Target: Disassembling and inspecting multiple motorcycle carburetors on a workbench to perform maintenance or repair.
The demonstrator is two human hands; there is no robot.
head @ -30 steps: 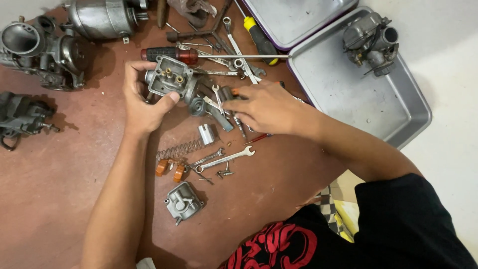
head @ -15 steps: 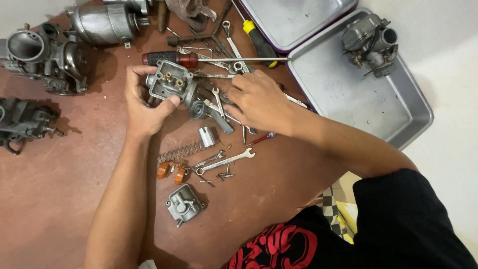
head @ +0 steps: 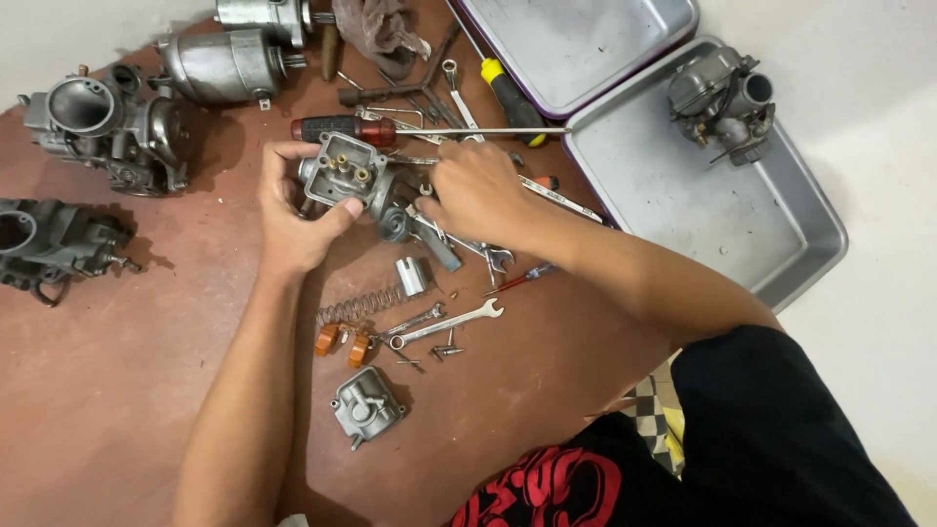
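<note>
The person has a small carburetor body up off the reddish floor, gripped in the left hand with the thumb across the near side and the fingers wrapped round the far side. Open face is up, so the little brass jets are showing. The right hand is curled over the right end of the carb, fingers bent down among the loose wrenches; can't tell whether it's pinching a small part or just pressing on the body, the knuckles hide it.

Handling-wise it looks like cast metal, so stiff and fairly hefty for its size, not going to flex. Probably a bit oily, so slippery on the smooth faces. The solid outer walls look like the spot to grab, the way the left hand does it. The brass jets and the thin gasket face look like the delicate bits, best kept clear of fingers and tools.

Around it: a red-handled screwdriver just behind, a spring and two orange bits near the left wrist, and a float bowl cover lower down. Another carb sits in the metal tray to the right, well apart, and more engine parts lie at the left.
</note>
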